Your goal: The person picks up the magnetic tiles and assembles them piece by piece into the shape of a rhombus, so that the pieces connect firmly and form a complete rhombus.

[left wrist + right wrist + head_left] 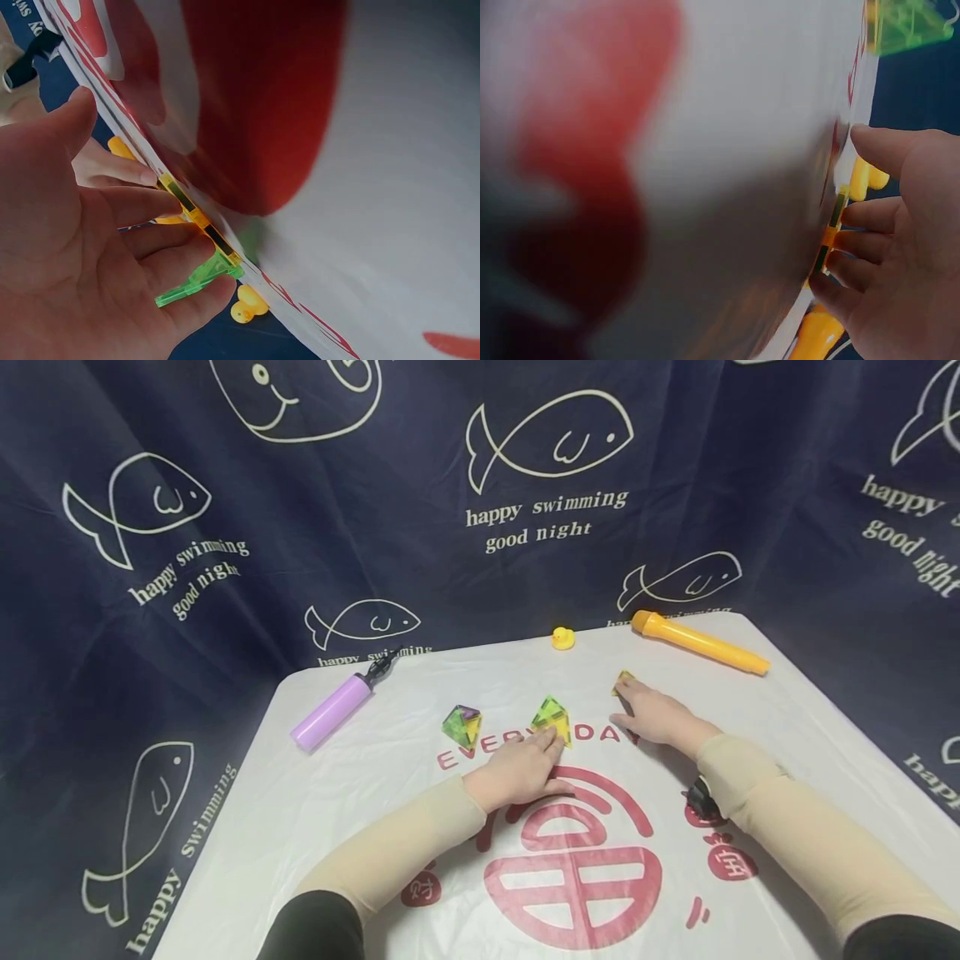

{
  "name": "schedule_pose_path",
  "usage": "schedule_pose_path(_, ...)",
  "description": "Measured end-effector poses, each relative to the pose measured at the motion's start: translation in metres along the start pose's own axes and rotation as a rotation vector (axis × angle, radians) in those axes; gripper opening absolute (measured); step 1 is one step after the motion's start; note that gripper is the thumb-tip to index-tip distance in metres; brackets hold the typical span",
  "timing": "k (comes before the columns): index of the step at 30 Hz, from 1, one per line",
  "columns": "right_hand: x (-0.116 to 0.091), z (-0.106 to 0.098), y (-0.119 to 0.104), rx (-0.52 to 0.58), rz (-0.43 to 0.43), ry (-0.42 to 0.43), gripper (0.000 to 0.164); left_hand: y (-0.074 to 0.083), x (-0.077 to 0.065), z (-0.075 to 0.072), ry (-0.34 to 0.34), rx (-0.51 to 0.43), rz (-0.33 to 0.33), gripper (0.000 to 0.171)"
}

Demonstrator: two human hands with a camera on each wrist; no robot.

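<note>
On the white tabletop my left hand [521,768] touches a yellow translucent magnetic tile [558,729] with its fingertips. A green tile [199,277] stands slanted beside that yellow tile in the left wrist view. Farther right, my right hand [656,710] rests its fingertips on another yellow tile [624,680], mostly hidden under the fingers in the head view. The right wrist view shows that tile's edge [831,236] flat under the fingertips, the thumb held apart. To the left of both hands sits a joined green, purple and yellow tile shape [461,727].
A purple hand pump [333,712] with a black end lies at the left. Near the back edge are a yellow rubber duck [562,638] and an orange stick-shaped toy [705,645]. Dark blue fish-print cloth [420,552] hangs behind the printed white table cover [300,827].
</note>
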State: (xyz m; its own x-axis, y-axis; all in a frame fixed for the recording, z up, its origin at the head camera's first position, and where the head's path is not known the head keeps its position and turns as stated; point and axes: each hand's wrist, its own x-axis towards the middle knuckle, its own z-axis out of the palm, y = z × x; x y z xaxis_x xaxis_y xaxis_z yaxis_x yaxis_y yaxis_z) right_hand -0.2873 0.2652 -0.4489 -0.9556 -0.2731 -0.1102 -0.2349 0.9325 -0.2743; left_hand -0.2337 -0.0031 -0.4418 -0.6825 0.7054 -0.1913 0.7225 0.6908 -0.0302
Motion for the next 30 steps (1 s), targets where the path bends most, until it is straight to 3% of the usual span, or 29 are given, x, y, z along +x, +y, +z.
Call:
schedule_pose_path(10,-0.027,0.005,-0.021,-0.034,-0.08,0.023,0.068,-0.002,0.001,0.002,0.003,-0.008,-0.003,0.089)
schedule_pose_path(15,-0.028,0.001,-0.021,-0.02,-0.125,0.061,0.061,0.0,0.001,0.001,-0.005,-0.012,-0.004,0.09)
schedule_pose_path(21,-0.008,-0.011,-0.003,0.1,-0.123,0.105,0.06,0.0,0.001,0.001,-0.013,-0.026,-0.006,0.087)
schedule_pose_path(27,0.011,-0.017,0.021,0.321,-0.063,-0.007,0.07,0.001,0.002,0.001,-0.008,0.001,-0.007,0.088)
schedule_pose_path(30,0.016,-0.015,0.025,0.356,-0.031,-0.037,0.07,0.0,0.001,0.001,-0.008,0.002,-0.006,0.089)
